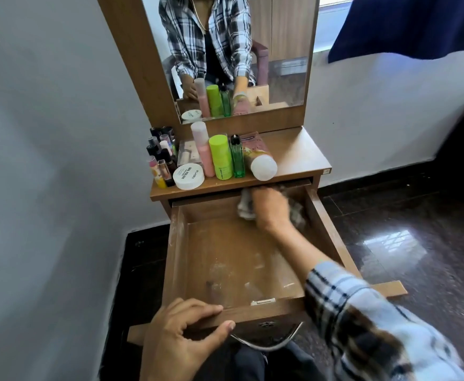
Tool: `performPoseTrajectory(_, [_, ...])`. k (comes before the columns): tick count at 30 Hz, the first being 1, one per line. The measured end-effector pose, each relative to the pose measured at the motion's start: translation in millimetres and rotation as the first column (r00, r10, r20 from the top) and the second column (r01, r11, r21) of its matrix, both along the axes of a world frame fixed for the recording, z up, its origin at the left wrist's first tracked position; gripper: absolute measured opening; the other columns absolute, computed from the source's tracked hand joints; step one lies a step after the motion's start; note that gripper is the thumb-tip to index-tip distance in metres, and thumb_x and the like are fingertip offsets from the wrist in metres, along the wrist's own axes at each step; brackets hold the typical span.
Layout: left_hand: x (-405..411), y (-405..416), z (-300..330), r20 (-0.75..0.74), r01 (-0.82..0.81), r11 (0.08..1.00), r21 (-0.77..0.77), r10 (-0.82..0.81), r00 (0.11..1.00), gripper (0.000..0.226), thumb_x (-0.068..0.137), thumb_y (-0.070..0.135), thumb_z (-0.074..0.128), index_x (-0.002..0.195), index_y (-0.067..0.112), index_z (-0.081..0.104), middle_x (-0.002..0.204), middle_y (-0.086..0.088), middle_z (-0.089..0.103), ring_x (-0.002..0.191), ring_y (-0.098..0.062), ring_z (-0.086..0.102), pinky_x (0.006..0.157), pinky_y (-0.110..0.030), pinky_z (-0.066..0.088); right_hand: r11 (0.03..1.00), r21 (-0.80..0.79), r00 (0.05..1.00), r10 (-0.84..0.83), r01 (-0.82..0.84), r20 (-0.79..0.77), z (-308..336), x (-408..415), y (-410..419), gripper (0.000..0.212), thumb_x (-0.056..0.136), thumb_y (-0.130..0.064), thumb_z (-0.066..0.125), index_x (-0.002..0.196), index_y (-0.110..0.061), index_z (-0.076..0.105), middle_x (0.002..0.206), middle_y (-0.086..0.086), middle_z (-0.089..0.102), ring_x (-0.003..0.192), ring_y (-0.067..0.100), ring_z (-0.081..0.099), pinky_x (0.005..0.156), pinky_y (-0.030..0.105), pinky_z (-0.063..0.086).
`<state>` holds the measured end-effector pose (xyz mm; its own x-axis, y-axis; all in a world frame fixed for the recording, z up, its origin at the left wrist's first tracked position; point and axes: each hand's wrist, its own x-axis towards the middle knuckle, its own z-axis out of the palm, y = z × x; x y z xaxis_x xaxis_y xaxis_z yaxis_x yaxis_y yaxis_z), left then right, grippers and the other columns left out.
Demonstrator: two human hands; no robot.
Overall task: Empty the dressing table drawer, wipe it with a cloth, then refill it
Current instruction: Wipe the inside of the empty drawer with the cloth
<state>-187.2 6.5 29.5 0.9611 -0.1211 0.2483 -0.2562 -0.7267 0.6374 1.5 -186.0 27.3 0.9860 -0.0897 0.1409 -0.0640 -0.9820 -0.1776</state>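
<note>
A wooden drawer point(225, 259) stands pulled far out from under the dressing table, emptied, its floor streaked with pale dusty smears and a few small specks near the front wall. At the far right corner of the drawer, the right hand point(270, 209) presses a crumpled grey-white cloth point(246, 204) against the back wall; its fingers are folded over the cloth, though motion blur hides exactly how tightly they close. The left hand point(181, 334) grips the drawer's front edge, fingers point(198, 309) curled over the top and thumb underneath, steadying it just left of a curved metal handle point(266, 340). On the surface point(294, 152) directly above the drawer opening stand the removed items: a white round jar point(189, 176), a pink bottle point(204, 149), a lime-green bottle point(220, 156), a slim green bottle point(237, 158), a large tube with a white cap point(259, 156) leaning out over the front edge, and a cluster of small nail polish bottles point(160, 158) at the left. The likely risk is that a hard wipe jolts the table and tips the leaning tube or a tall bottle down into the drawer or onto the hand. The drawer is extended so far that downward pressure could also pull it off its runners. Smears near the front look unwiped and could be missed.
</note>
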Motion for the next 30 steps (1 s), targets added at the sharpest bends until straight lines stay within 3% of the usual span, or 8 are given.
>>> performPoseTrajectory(5, [3,1,4,0.012,0.034,0.996,0.085,-0.036,0.999,0.038,0.061,0.083,0.047,0.071,0.053,0.068,0.078,0.041,0.058,0.073,0.02,0.054,0.075,-0.003,0.039,0.94,0.026,0.94,0.34,-0.34,-0.012,-13,17,92,0.033,0.097,-0.01,0.038,0.123,-0.013,0.058,0.121,0.012,0.062,0.11,0.031,0.06,0.085,0.038,0.05])
performPoseTrajectory(7, [4,1,3,-0.054,0.035,0.993,0.109,-0.029,0.998,0.032,0.053,0.088,0.044,0.064,0.063,0.061,0.082,0.046,0.055,0.085,0.023,0.05,0.083,-0.006,0.037,0.917,-0.015,0.917,0.398,-0.398,0.02,-18,24,101,0.035,0.097,-0.014,0.039,0.128,-0.018,0.054,0.121,0.01,0.062,0.109,0.031,0.06,0.085,0.038,0.05])
performPoseTrajectory(9, [2,1,3,-0.061,0.053,0.996,0.072,-0.048,0.997,0.036,0.051,0.088,0.048,0.068,0.061,0.064,0.077,0.04,0.06,0.083,0.02,0.054,0.081,-0.01,0.039,0.917,-0.065,0.917,0.397,-0.394,0.039,-19,24,91,0.036,0.097,-0.015,0.038,0.129,-0.02,0.054,0.121,0.008,0.062,0.11,0.03,0.061,0.085,0.037,0.051])
performPoseTrajectory(13, [0,-1,4,-0.004,0.003,0.999,0.041,-0.003,1.0,0.028,0.053,0.067,0.065,0.07,0.045,0.072,0.07,0.031,0.063,0.069,0.011,0.059,0.067,-0.012,0.045,0.951,-0.09,0.951,0.302,-0.295,0.07,-11,14,38,0.036,0.097,-0.009,0.036,0.123,-0.019,0.058,0.114,0.007,0.066,0.103,0.027,0.065,0.078,0.036,0.052])
performPoseTrajectory(18, [-1,-3,5,-0.029,-0.02,1.0,-0.004,0.02,0.999,0.036,0.047,0.069,0.065,0.074,0.046,0.072,0.074,0.03,0.065,0.073,0.007,0.059,0.071,-0.01,0.042,0.994,-0.112,1.0,0.002,0.0,0.013,6,1,-46,0.029,0.092,-0.001,0.039,0.102,-0.007,0.066,0.107,0.011,0.068,0.1,0.031,0.065,0.077,0.037,0.05])
performPoseTrajectory(24, [-3,-4,8,-0.041,-0.014,1.0,-0.012,0.013,0.999,0.049,0.045,0.088,0.053,0.076,0.053,0.069,0.077,0.031,0.064,0.077,0.009,0.06,0.075,-0.006,0.042,0.967,-0.235,0.993,-0.11,0.094,-0.053,7,4,-55,0.033,0.097,-0.005,0.035,0.117,-0.01,0.061,0.123,0.007,0.061,0.118,0.026,0.055,0.091,0.033,0.042])
performPoseTrajectory(30, [-2,-3,6,-0.003,-0.022,1.0,-0.012,0.022,1.0,0.038,0.05,0.069,0.064,0.082,0.049,0.068,0.074,0.032,0.063,0.071,0.01,0.058,0.071,-0.011,0.042,0.927,-0.348,0.976,-0.188,0.139,-0.111,6,8,-44,0.032,0.097,-0.01,0.041,0.126,-0.012,0.055,0.128,0.004,0.058,0.123,0.023,0.05,0.098,0.033,0.038])
